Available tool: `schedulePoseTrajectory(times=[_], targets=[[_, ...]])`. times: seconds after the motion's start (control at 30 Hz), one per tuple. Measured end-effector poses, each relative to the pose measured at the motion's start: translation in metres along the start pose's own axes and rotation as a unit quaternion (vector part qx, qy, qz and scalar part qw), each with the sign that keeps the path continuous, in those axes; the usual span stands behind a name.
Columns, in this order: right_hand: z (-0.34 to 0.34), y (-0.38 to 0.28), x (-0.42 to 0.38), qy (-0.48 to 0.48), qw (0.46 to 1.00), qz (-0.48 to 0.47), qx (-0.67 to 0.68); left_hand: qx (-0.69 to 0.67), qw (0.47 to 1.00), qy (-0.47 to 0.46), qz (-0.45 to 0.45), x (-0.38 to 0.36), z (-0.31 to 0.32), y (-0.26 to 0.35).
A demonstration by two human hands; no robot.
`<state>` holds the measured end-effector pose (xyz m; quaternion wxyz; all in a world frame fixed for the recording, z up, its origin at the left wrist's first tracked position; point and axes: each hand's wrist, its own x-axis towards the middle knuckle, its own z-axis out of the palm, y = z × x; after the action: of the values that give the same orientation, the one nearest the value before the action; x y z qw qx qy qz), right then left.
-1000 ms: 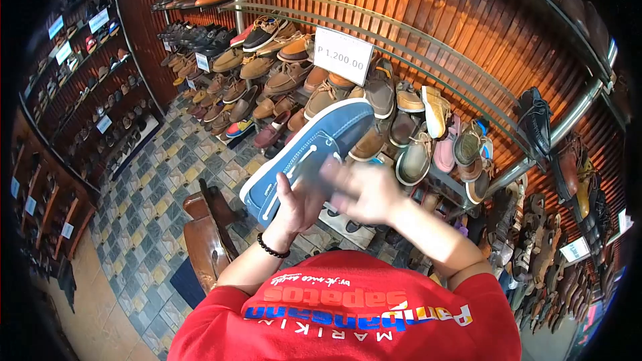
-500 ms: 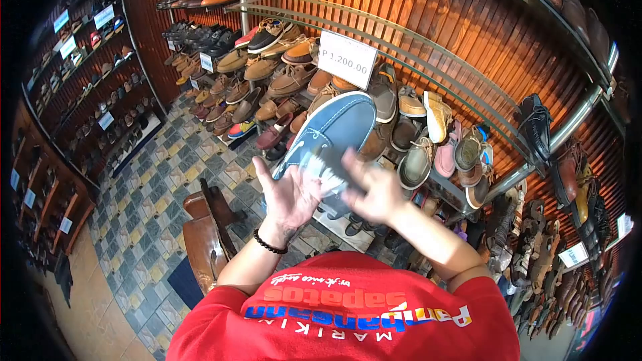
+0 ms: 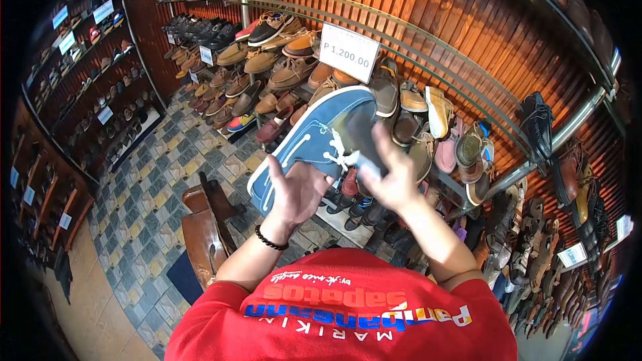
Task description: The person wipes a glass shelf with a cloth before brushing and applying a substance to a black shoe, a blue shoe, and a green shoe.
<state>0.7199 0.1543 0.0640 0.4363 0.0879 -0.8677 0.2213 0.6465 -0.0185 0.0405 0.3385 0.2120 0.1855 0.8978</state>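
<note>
Blue boat shoe (image 3: 301,140) with white laces, held up above a tiled floor (image 3: 144,227); the left hand's (image 3: 297,194) grip supports it at the opening. The right hand (image 3: 394,177) grasps a dark blurred object (image 3: 364,135) near the toe. Beyond, a price sign (image 3: 346,53) stands among displayed shoes (image 3: 287,75).

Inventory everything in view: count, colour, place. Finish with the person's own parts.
blue shoe: one, blue with white sole edge, at the left hand
blurred object: one, dark, at the right hand
large price sign: one in full, white, centre back
displayed shoes: many, mostly browns and black, on shelves
pink shoe: at least one, right of centre
glossy furniture: one piece, brown, left of the arms
tiled floor: one, grey and yellowish, left
bracelet: one, dark, left wrist
red shirt: one, bottom
left hand: one, bare, against the blue shoe
right hand: one, bare, centre
</note>
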Motion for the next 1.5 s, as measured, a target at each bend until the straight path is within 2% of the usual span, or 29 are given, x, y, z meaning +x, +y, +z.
schedulePoseTrajectory(times=[0.07,0.1,0.13,0.2,0.23,0.27,0.33,0.37,0.47,0.5,0.53,0.6,0.63,0.67,0.7,0.73,0.77,0.8,0.83,0.87,0.93,0.97,1.0,1.07,1.13,1.27,1.3,1.43,1.5], targets=[[0.001,0.004,-0.033,-0.188,0.968,-0.121,-0.113,0.013,0.998,-0.007,-0.063,-0.005,-0.008,0.009],[0.020,0.031,-0.049,-0.072,0.988,-0.136,-0.026,0.050,0.995,-0.085,-0.026,0.001,-0.022,0.007],[0.009,0.045,-0.061,-0.109,0.983,-0.061,-0.134,0.053,0.997,-0.057,-0.007,-0.002,-0.017,0.007],[0.001,0.047,-0.055,-0.107,0.978,0.118,-0.138,0.062,0.997,-0.007,0.042,0.001,-0.003,0.012],[0.005,0.044,-0.055,-0.022,0.994,0.072,-0.082,0.096,0.994,-0.036,0.039,0.003,-0.013,0.009],[0.007,0.024,-0.047,0.026,0.997,-0.008,-0.066,0.135,0.989,-0.002,0.056,0.004,-0.016,0.001],[0.013,0.006,-0.035,0.013,0.973,-0.230,-0.031,0.168,0.980,-0.034,-0.098,-0.002,-0.038,0.007],[0.018,0.009,-0.036,-0.024,0.965,-0.235,-0.116,0.117,0.986,-0.062,-0.102,-0.001,-0.040,0.004],[0.017,0.037,-0.044,-0.110,0.969,-0.031,-0.219,0.105,0.994,-0.026,0.017,0.005,-0.013,-0.001],[0.020,0.035,-0.044,-0.084,0.977,0.014,-0.194,0.130,0.991,-0.023,0.027,0.008,-0.018,0.003],[0.023,0.024,-0.041,-0.035,0.990,0.064,-0.119,0.086,0.993,0.065,0.054,0.013,-0.032,-0.002],[0.024,0.006,-0.031,0.038,0.984,-0.156,-0.073,0.147,0.988,0.032,0.040,0.012,-0.023,0.003],[0.024,0.011,-0.030,-0.007,0.972,-0.213,-0.098,0.135,0.989,0.043,0.041,0.009,-0.015,0.007],[0.027,0.021,-0.039,-0.137,0.969,-0.066,-0.192,0.127,0.990,0.053,0.039,0.006,-0.010,0.011],[0.025,0.030,-0.045,-0.150,0.967,0.055,-0.197,0.122,0.991,0.029,0.035,0.008,-0.026,0.003],[0.021,0.039,-0.040,-0.163,0.951,0.166,-0.202,0.177,0.980,0.051,0.071,0.007,-0.030,-0.004],[0.028,0.056,-0.040,-0.023,0.977,0.169,-0.124,0.159,0.985,-0.005,0.066,0.008,-0.032,0.006],[0.032,0.071,-0.045,0.040,0.968,0.239,0.072,0.141,0.987,-0.056,0.050,0.003,-0.037,0.015],[0.032,0.073,-0.040,0.130,0.913,0.285,0.262,0.126,0.990,-0.024,0.060,0.004,-0.036,0.019],[0.026,0.070,-0.036,0.135,0.807,0.377,0.434,0.169,0.982,0.047,0.072,0.003,-0.016,0.023],[0.030,0.072,-0.026,0.111,0.696,0.367,0.607,0.190,0.976,0.064,0.088,0.005,-0.033,0.016],[0.033,0.066,-0.019,0.151,0.662,0.410,0.609,0.186,0.975,0.084,0.086,0.007,-0.026,0.010],[0.036,0.060,-0.012,0.190,0.624,0.451,0.609,0.193,0.975,0.094,0.062,0.004,-0.047,0.004],[0.032,0.051,0.002,0.227,0.583,0.474,0.619,0.140,0.989,0.006,0.057,0.001,-0.014,0.006],[0.026,0.046,0.009,0.236,0.550,0.461,0.656,0.168,0.986,0.004,0.015,0.004,-0.019,0.008],[0.015,0.041,0.015,0.229,0.565,0.474,0.635,0.318,0.946,0.021,-0.056,0.006,-0.029,0.010],[0.013,0.041,0.018,0.233,0.576,0.470,0.627,0.365,0.930,0.024,-0.031,0.006,-0.029,0.006],[0.010,0.049,0.019,0.193,0.572,0.472,0.642,0.352,0.936,0.006,0.027,0.012,-0.032,-0.003],[0.009,0.053,0.019,0.175,0.559,0.461,0.666,0.161,0.987,0.025,0.013,0.010,-0.035,-0.002]])
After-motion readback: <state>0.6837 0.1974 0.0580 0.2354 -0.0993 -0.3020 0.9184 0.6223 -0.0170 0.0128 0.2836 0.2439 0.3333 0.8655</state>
